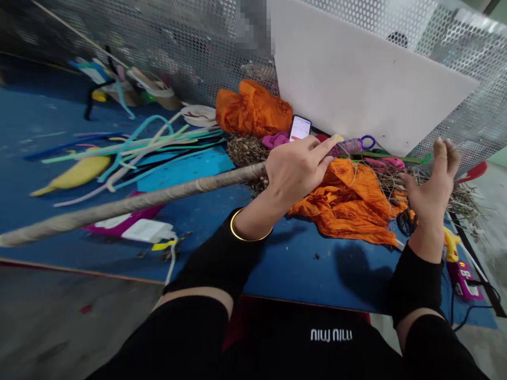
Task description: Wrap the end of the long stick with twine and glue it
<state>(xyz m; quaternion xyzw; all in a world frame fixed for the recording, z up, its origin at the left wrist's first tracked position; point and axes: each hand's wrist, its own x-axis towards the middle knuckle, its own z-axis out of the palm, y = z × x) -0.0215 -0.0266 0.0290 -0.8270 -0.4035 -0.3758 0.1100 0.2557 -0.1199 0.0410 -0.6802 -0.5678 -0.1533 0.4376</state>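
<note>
My left hand (295, 166), with a gold bangle at the wrist, is closed around a long, brownish wrapped stick (170, 198). The stick slants from the left edge up to the right. Past my fingers its end is wound with purplish, shiny material (346, 148) and finishes in a purple loop (368, 142). Thin strands hang near that end. To the right, my right hand (431, 182) is raised with the thumb spread from the fingers, and nothing shows in it. Below and between the hands lies a crumpled orange cloth (348, 206). Dry twigs (400, 187) are beside my right hand.
At the left are a yellow banana-shaped thing (75, 173) and several fuzzy coloured stems (130, 150). A power strip (127, 224) lies under the stick. A lit phone (300, 128) leans by another orange cloth (253, 108). A yellow glue gun (450, 244) is at the right.
</note>
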